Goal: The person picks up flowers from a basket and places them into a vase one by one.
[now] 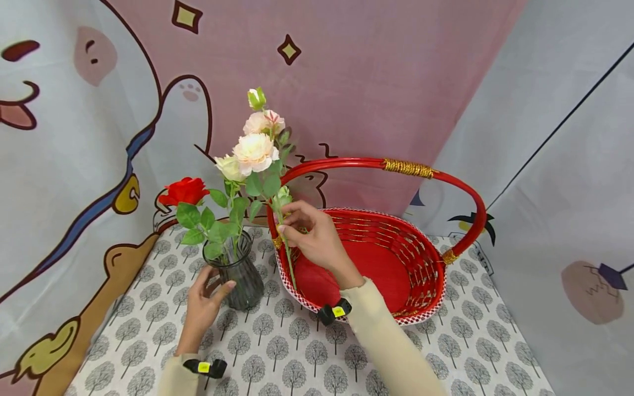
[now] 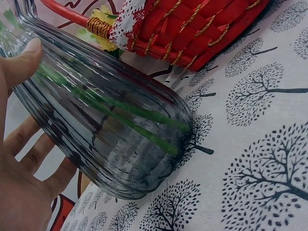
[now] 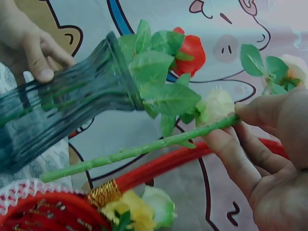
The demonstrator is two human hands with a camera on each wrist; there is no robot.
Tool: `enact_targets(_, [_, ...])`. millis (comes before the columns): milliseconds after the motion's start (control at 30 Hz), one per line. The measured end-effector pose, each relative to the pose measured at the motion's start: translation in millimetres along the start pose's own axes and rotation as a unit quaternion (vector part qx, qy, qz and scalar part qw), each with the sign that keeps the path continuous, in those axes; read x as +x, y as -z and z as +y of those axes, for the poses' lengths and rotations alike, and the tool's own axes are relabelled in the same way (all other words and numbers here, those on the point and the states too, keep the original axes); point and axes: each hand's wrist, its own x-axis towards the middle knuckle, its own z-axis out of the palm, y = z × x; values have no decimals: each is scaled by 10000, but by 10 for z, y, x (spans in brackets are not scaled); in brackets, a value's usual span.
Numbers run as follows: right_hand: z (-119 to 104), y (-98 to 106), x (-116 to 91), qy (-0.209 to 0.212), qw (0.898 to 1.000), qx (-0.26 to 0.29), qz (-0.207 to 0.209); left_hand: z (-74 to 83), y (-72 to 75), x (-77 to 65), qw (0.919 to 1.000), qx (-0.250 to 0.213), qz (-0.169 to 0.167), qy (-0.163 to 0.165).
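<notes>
My left hand (image 1: 202, 302) holds the grey ribbed glass vase (image 1: 246, 287), its thumb on one side and fingers on the other. In the vase stand a red rose (image 1: 184, 191) and a cream rose (image 1: 229, 167), both with green leaves; their stems show through the glass in the left wrist view. Between thumb and fingers, my right hand (image 1: 318, 237) pinches the green stem (image 3: 144, 150) of a pale pink flower spray (image 1: 256, 153). The stem's bare lower end hangs beside the vase, over the basket's left rim, and the blooms rise above the cream rose.
A red woven basket (image 1: 371, 269) with white lace trim stands right of the vase. Its tall red handle (image 1: 327, 163) arches behind my right hand. Yellow flowers (image 3: 130, 208) sit by the handle's base. A tree-patterned cloth (image 1: 277, 349) covers the table; printed curtains hang behind.
</notes>
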Motion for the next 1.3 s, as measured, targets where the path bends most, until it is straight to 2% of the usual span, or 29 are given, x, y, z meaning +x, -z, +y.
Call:
enact_targets(200, [-97, -117, 150, 259, 9995, 142, 98, 9, 0, 1, 10000, 22, 15, -62])
enact_targets(333, [-175, -193, 238, 225, 9993, 243, 151, 20, 3, 0, 9999, 47, 5, -139])
enact_targets(633, [-244, -344, 406, 354, 9966, 507, 535, 31, -2, 6, 10000, 37, 10, -43])
enact_targets(833, [-289, -401, 472, 476, 9936, 666, 775, 44, -5, 2, 10000, -9, 32, -32])
enact_targets(1300, [-325, -497, 508, 732, 9892, 770, 1008, 29, -4, 1, 10000, 19, 0, -2])
